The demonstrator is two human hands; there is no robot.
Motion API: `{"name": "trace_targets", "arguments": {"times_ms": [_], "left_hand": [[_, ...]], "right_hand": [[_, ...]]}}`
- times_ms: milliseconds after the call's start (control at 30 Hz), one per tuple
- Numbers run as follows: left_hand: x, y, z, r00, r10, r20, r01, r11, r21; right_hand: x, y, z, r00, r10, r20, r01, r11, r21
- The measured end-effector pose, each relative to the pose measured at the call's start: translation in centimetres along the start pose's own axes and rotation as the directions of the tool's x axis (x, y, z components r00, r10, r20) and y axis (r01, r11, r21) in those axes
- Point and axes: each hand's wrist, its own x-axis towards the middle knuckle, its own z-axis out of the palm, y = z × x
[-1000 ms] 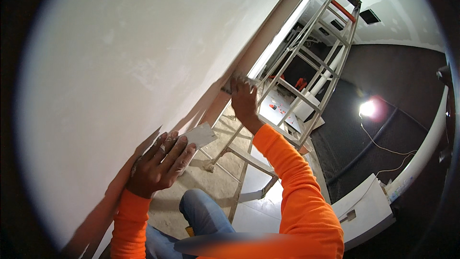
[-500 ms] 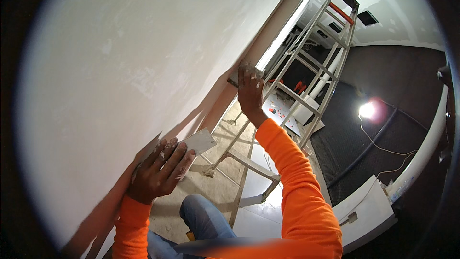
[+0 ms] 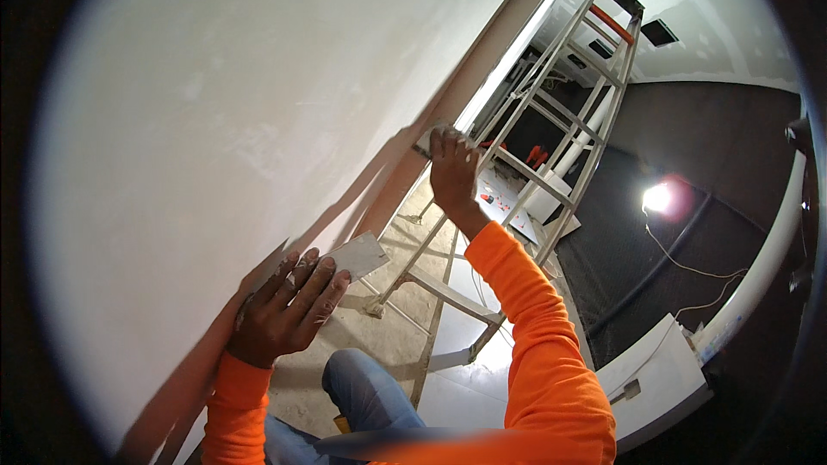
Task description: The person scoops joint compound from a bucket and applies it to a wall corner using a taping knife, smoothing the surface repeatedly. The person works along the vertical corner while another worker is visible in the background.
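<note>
My left hand point(image 3: 280, 314) is closed on a flat, whitish rectangular plate point(image 3: 362, 254), fingers lying across its face. The plate is close beside the pale plastered wall point(image 3: 215, 120), and its lower part is hidden behind the hand. Further out, my right hand point(image 3: 452, 168) is raised to the wall's end face point(image 3: 465, 86), fingers curled round a flat tool with a dark edge point(image 3: 421, 151). Most of that tool is covered by the fingers, so its exact kind does not show. White smears mark the fingers of both hands.
A metal stepladder point(image 3: 551, 176) stands just beyond my right arm, its feet on the dusty floor point(image 3: 345, 336). At the right, a lit work lamp point(image 3: 658, 198) with a trailing cable hangs before dark mesh-like sheeting point(image 3: 637, 258). A white box-like panel point(image 3: 659, 383) is lower right.
My right hand has slid slightly down and to the right along the wall's end, the tool still in it. My left hand and the plate have stayed almost still.
</note>
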Motion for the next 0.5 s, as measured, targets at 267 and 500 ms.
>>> {"name": "trace_targets", "arguments": {"times_ms": [267, 500], "left_hand": [[0.1, 0.1, -0.2, 0.998, -0.005, 0.057, 0.005, 1.0, 0.005], [-0.1, 0.0, -0.1, 1.0, -0.02, -0.02, 0.019, 0.998, -0.055]], "right_hand": [[0.3, -0.3, 0.3, 0.989, 0.023, -0.143, -0.024, 1.0, -0.001], [-1.8, -3.0, 0.1, 0.944, -0.153, 0.293, 0.118, 0.984, 0.131]]}}
